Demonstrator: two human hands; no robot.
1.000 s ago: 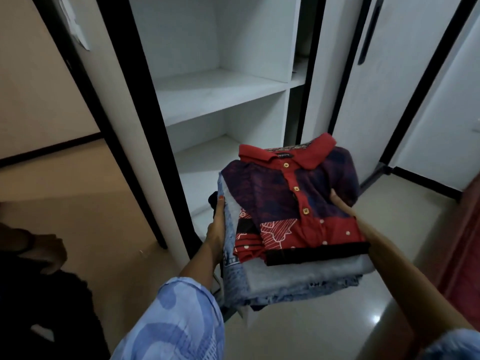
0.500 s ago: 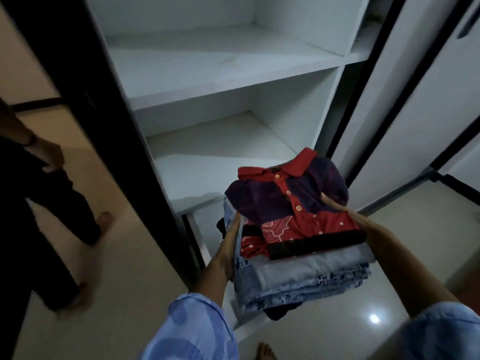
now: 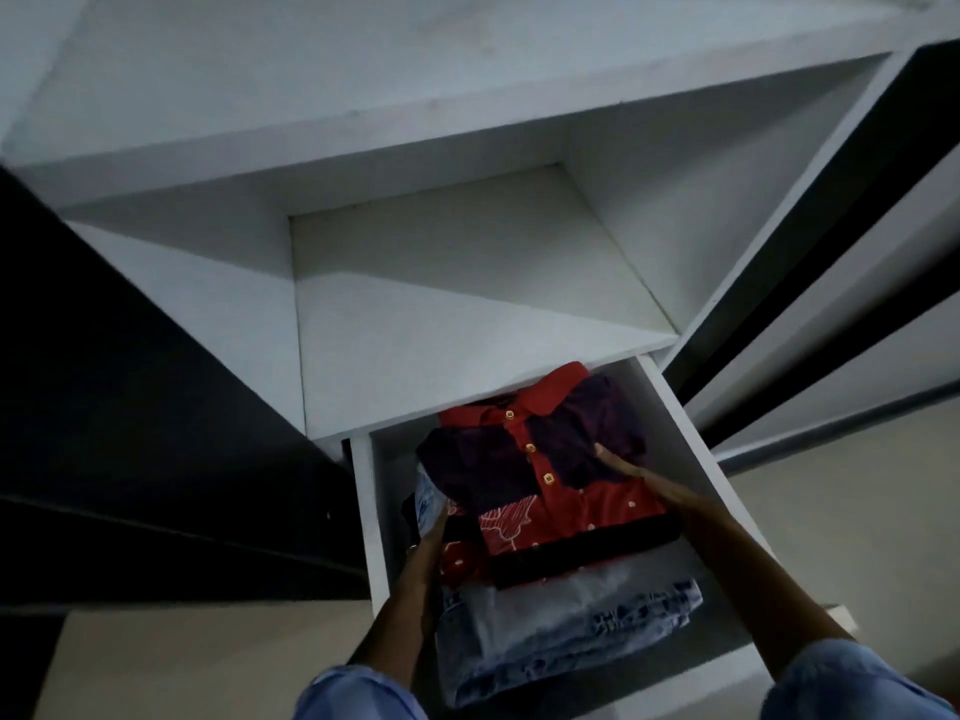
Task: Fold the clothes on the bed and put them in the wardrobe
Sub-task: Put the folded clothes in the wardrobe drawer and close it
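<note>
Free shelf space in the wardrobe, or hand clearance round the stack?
The shelf above the bottom compartment is bare wall to wall. In that compartment the clothes stack leaves narrow strips along both walls, taken by the left hand and right hand.

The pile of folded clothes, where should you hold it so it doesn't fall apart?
Hold the pile of folded clothes by its two side edges, from left and right, as the left hand and right hand do. The loose layers probably stay together when squeezed.
</note>
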